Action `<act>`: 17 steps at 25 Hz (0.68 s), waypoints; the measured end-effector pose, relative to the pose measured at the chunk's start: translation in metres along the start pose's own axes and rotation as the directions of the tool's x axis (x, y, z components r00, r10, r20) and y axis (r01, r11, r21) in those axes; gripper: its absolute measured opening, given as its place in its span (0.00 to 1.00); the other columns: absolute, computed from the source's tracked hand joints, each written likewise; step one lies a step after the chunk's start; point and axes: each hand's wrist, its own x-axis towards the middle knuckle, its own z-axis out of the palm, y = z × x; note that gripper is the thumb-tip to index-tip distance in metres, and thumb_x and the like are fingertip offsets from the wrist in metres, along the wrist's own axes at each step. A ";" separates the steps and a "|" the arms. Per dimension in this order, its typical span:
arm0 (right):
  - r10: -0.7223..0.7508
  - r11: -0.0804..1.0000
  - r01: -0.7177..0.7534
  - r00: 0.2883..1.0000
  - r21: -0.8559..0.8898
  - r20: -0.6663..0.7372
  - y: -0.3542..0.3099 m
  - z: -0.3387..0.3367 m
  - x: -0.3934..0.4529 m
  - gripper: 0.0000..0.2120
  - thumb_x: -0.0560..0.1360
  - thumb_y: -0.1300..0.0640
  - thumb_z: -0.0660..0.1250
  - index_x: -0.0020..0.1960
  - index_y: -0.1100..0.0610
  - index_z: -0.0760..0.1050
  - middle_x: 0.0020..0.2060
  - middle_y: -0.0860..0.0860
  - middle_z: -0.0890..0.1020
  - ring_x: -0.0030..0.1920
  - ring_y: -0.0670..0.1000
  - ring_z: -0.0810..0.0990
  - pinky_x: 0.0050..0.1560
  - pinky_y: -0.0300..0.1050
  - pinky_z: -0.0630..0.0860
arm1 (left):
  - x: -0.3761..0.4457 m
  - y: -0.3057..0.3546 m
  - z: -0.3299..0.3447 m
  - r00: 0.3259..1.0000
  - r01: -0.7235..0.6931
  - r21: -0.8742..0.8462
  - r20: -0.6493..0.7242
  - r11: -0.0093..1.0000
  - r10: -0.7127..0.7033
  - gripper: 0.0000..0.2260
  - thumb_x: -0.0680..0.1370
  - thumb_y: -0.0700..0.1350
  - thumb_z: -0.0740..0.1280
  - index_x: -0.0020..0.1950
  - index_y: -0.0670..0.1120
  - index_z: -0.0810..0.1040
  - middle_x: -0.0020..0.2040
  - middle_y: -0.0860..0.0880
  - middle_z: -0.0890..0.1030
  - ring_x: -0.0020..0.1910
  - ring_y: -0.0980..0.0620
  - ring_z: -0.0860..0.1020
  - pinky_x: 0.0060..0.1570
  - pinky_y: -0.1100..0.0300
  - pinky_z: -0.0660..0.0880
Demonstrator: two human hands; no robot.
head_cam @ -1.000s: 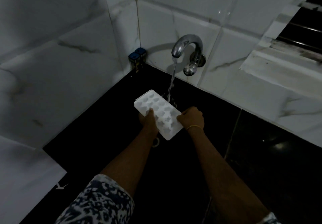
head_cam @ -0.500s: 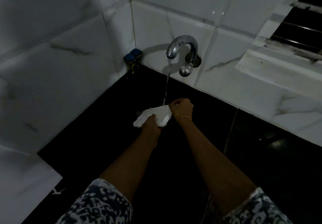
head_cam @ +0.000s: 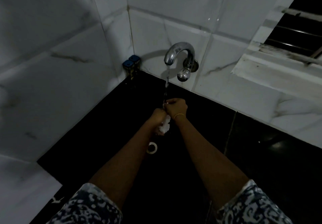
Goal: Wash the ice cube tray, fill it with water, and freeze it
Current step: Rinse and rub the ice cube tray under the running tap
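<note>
The white ice cube tray is turned nearly on edge between my hands, so only a narrow white strip of it shows. My left hand grips its near end from the left. My right hand holds its far end, right under the thin stream of water falling from the chrome tap. The water lands where my right hand meets the tray. The tray's cube pockets are hidden.
The black sink basin lies below, with a round drain just under my left forearm. Two blue-capped bottles stand in the tiled corner. A tap knob hangs on the wall. A window ledge is at the right.
The tray lay flat with its pockets up under the stream a second ago. Both hands have tipped it over onto its edge and drawn closer together.
</note>
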 end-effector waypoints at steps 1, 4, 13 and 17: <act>0.034 0.998 -0.034 0.999 0.060 0.014 0.000 -0.001 0.002 0.10 0.67 0.58 0.75 0.48 0.58 0.83 0.48 0.57 0.85 0.51 0.55 0.83 0.58 0.46 0.78 | -0.006 0.004 0.002 0.999 -0.036 0.000 -0.011 0.999 0.036 0.20 0.82 0.50 0.54 0.68 0.40 0.69 0.64 0.35 0.75 0.58 0.35 0.78 0.55 0.39 0.77; 0.110 0.964 -0.118 0.993 0.236 0.046 0.005 -0.005 0.006 0.10 0.65 0.58 0.78 0.44 0.58 0.83 0.44 0.60 0.85 0.46 0.56 0.84 0.54 0.53 0.80 | -0.006 0.000 0.004 0.984 -0.169 0.035 -0.051 0.985 0.171 0.17 0.77 0.53 0.59 0.58 0.44 0.76 0.54 0.38 0.80 0.53 0.35 0.80 0.52 0.44 0.77; 0.103 0.909 -0.097 0.995 0.405 0.007 0.005 0.003 0.005 0.13 0.67 0.59 0.75 0.50 0.61 0.82 0.46 0.55 0.84 0.48 0.52 0.81 0.57 0.48 0.78 | -0.012 -0.011 0.006 0.862 -0.349 0.463 -0.182 0.815 0.472 0.19 0.73 0.54 0.58 0.62 0.51 0.72 0.55 0.43 0.81 0.55 0.41 0.80 0.55 0.49 0.78; 0.057 0.912 -0.101 0.991 0.398 0.119 0.000 0.005 -0.003 0.04 0.73 0.55 0.70 0.43 0.56 0.79 0.38 0.54 0.81 0.39 0.50 0.79 0.43 0.38 0.77 | -0.024 0.001 0.021 0.797 -0.208 0.510 -0.406 0.835 0.447 0.15 0.80 0.55 0.57 0.63 0.51 0.72 0.54 0.42 0.81 0.53 0.40 0.80 0.51 0.51 0.76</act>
